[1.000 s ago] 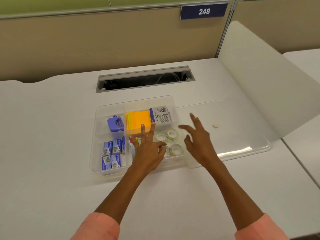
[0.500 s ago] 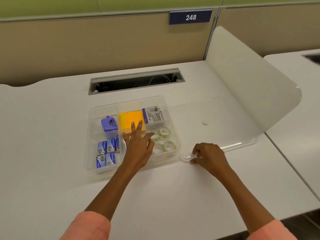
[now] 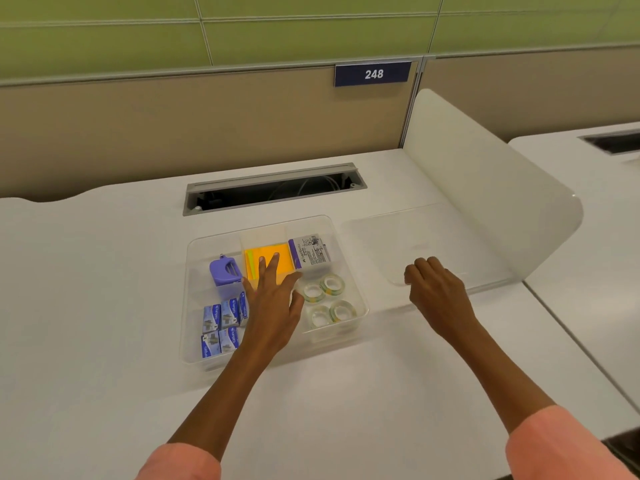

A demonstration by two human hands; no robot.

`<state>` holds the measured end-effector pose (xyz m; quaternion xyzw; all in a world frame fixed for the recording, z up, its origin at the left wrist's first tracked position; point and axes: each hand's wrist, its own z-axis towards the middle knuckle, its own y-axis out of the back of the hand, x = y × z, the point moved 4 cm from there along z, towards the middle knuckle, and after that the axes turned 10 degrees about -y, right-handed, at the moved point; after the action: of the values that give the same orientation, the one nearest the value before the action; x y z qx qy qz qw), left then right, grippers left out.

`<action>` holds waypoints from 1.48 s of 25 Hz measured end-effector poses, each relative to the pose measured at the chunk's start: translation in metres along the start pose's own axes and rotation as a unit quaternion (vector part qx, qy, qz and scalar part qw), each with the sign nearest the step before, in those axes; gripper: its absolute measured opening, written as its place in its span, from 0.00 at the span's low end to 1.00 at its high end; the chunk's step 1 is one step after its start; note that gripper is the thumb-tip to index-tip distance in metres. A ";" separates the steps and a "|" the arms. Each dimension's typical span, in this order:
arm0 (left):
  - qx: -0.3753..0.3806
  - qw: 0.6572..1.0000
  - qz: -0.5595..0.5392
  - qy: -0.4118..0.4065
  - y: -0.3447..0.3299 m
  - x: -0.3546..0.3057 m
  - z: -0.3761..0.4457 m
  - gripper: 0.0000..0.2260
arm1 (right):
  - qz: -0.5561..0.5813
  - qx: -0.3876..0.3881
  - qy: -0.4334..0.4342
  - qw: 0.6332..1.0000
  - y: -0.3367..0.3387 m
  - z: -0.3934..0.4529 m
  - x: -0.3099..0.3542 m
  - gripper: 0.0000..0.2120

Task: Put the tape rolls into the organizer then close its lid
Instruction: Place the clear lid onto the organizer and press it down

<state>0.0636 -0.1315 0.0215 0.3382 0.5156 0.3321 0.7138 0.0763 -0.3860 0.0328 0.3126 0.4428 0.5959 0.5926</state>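
Four tape rolls [image 3: 327,297] are seen lying flat in the front right compartment of a clear organizer [image 3: 194,271] on a white surface [image 3: 104,306]. The left hand [image 3: 272,303] is laid flat over the middle of the organizer, fingers spread, fingertips reaching an orange pad [image 3: 268,259]. Just right of the organizer, the clear lid [image 3: 398,233] is shown lying open on the surface, and its near edge is gripped by the right hand [image 3: 438,292], fingers curled over it. A purple tool [image 3: 225,271] is held in the back left compartment, with small blue boxes [image 3: 221,325] in front of it and a labelled packet [image 3: 310,252] behind the rolls. A white divider [image 3: 485,202] is set to the right, and a cable slot [image 3: 273,188] is cut into the surface behind. A sign [image 3: 373,74] reading 248 is fixed to the partition.
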 end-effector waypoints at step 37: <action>-0.173 0.936 -0.148 0.269 0.083 0.082 -0.019 0.16 | 0.718 0.098 -0.507 0.467 0.008 0.035 0.084 0.27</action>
<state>0.0552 -0.0160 0.0436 0.0276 0.6668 0.3853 0.6373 0.0960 -0.2976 0.0417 0.8241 -0.2589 0.5019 0.0429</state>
